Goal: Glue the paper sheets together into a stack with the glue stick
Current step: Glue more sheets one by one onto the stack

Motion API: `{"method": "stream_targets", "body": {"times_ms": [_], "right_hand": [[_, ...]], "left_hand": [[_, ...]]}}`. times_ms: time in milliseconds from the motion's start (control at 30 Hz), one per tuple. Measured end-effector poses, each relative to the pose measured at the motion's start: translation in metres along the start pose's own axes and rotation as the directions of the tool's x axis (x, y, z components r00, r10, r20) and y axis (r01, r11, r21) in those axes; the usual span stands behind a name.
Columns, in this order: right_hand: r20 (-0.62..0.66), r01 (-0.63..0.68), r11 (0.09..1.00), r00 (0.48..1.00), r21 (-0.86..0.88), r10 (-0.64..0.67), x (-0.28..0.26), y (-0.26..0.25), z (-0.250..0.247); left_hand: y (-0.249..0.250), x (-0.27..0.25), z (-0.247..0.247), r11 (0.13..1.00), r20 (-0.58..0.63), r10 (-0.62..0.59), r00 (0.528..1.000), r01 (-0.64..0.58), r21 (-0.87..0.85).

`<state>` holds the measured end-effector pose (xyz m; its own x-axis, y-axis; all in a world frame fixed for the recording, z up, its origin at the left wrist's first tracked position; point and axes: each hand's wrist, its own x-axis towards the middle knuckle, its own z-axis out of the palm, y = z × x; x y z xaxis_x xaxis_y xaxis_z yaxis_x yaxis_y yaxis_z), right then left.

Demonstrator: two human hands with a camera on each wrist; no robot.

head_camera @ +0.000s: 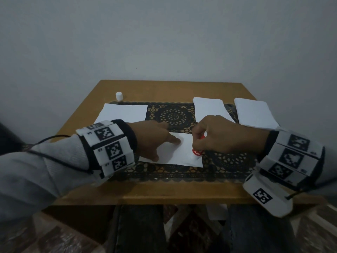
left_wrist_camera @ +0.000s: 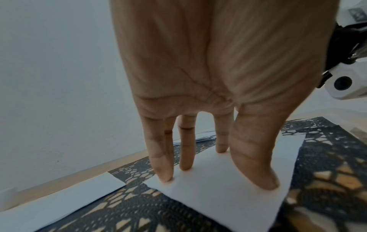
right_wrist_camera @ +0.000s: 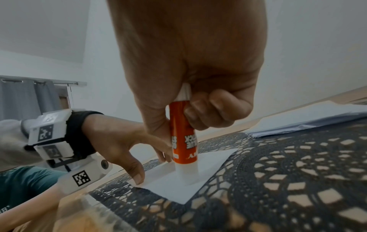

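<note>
Pressing down on a single white sheet (head_camera: 175,152), the left hand (head_camera: 155,139) has its fingers (left_wrist_camera: 163,164) straight and spread, tips planted on the paper's left part, while the right hand (head_camera: 217,136) curls thumb and fingers around the glue stick (right_wrist_camera: 183,138), held upright with its white tip touching the sheet near the right edge. That sheet lies at the near middle of a dark lace mat (head_camera: 173,115); another sheet (head_camera: 124,112) sits to the far left, and two paper piles (head_camera: 211,108) (head_camera: 255,114) lie to the far right.

What could go wrong — mainly the paper itself. It looks thin, so a hard stroke could wrinkle or drag it, especially where the left fingertips do not pin it. The mat's openwork underneath (bumpy, by the look of it) might make the glue go on patchy or let the tip snag. A stroke running off the edge would smear glue onto the lace. And the stick's white cap (head_camera: 119,96) stands well apart at the far left, so the glue may dry if left open.

All this rests on a small wooden table (head_camera: 164,88) set against a plain pale wall (head_camera: 164,37); the right wrist view shows a grey curtain (right_wrist_camera: 29,97) off to one side.
</note>
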<state>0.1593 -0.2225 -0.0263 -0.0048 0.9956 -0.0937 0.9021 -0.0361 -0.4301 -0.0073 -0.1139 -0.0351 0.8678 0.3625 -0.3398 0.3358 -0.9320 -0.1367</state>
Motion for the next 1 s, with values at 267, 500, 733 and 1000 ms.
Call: {"method": "stream_targets", "body": {"times_ms": [267,500,733,1000], "right_hand": [[0.007,-0.003,0.999,1.000,0.048,0.003,-0.008,0.006,-0.001],[0.011,-0.020,0.970,1.000,0.242,0.018,-0.016,0.020,-0.006],[-0.200,-0.019,0.957,0.977,0.289,0.080,-0.014,0.030,-0.003],[-0.216,-0.031,0.949,0.971,0.312,0.103,-0.017,0.030,-0.002]], "left_hand": [[-0.001,0.005,-0.001,0.990,-0.043,-0.014,0.999,0.008,-0.139],[-0.006,0.015,0.000,0.974,-0.034,-0.078,0.996,0.068,-0.217],[-0.013,0.022,-0.008,0.955,0.031,-0.100,0.994,0.105,-0.276],[-0.019,0.025,-0.007,0.919,0.082,-0.126,0.989,0.148,-0.366]]}}
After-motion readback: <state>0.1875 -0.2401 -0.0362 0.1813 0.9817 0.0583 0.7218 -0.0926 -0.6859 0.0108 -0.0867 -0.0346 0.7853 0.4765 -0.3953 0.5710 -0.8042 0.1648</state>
